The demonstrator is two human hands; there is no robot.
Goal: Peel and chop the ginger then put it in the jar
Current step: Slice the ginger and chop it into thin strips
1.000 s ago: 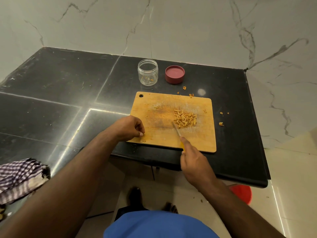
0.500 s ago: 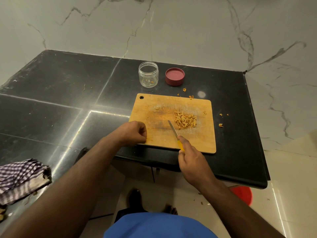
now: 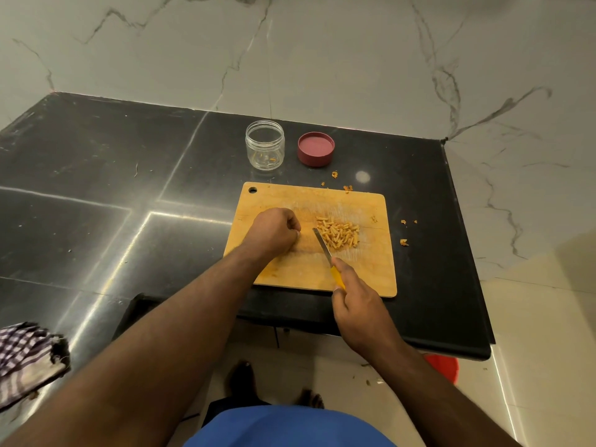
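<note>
A pile of chopped ginger (image 3: pixel 338 234) lies on the wooden cutting board (image 3: pixel 364 269). My right hand (image 3: pixel 358 304) grips the yellow handle of a small knife (image 3: pixel 323 245), whose blade lies just left of the pile. My left hand (image 3: pixel 275 232) sits over the board's left half with fingers curled, a short way left of the blade; nothing shows in it. The clear open jar (image 3: pixel 265 145) stands behind the board with a few ginger bits inside. Its red lid (image 3: pixel 315 148) lies upside down to the right of it.
Ginger scraps (image 3: pixel 404 242) lie on the black counter (image 3: pixel 96 195) right of and behind the board. A checked cloth (image 3: pixel 25 356) lies at the counter's near left. The counter edge runs just in front of the board. A red object (image 3: pixel 443 366) sits on the floor below.
My left hand has moved from the board's near-left corner up onto its left half, toward the ginger. The knife has shifted slightly left of the pile.
</note>
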